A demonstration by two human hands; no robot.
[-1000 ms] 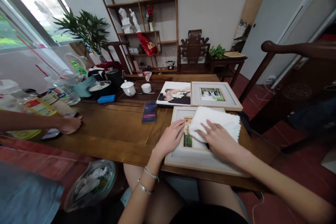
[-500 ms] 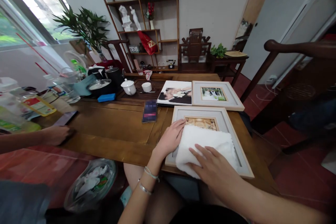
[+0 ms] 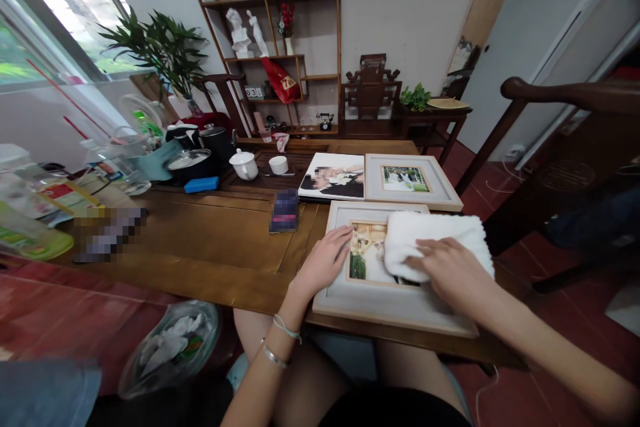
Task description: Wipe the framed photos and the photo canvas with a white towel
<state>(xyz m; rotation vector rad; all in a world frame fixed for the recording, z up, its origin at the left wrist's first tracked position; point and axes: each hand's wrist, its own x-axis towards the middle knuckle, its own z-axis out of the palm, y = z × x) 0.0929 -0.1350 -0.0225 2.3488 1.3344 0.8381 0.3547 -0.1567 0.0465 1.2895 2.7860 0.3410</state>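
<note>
A picture frame (image 3: 395, 317) with a pale wood edge and grey mat lies flat near the table's front edge, a photo (image 3: 365, 250) in its middle. My left hand (image 3: 327, 255) rests flat on the left side of it, fingers stretched out and tips at the photo's upper left corner. On the right half sits a folded white towel (image 3: 445, 233), held under the bent fingers of my right hand (image 3: 453, 273). It covers the photo's right part and reaches past the frame's right edge.
Behind lie a second framed photo (image 3: 453, 199) and a white photo panel (image 3: 325, 163). A dark booklet-like item (image 3: 284, 210) is left of my frame. Farther left stand a lidded white cup (image 3: 244, 165), blue block (image 3: 201, 184), pots and bottles. A trash bin (image 3: 213, 327) is below.
My right hand has slid the towel right and away from me across the frame, uncovering the photo's left part. My left hand stays put. Another person's hand at the far left has left the view.
</note>
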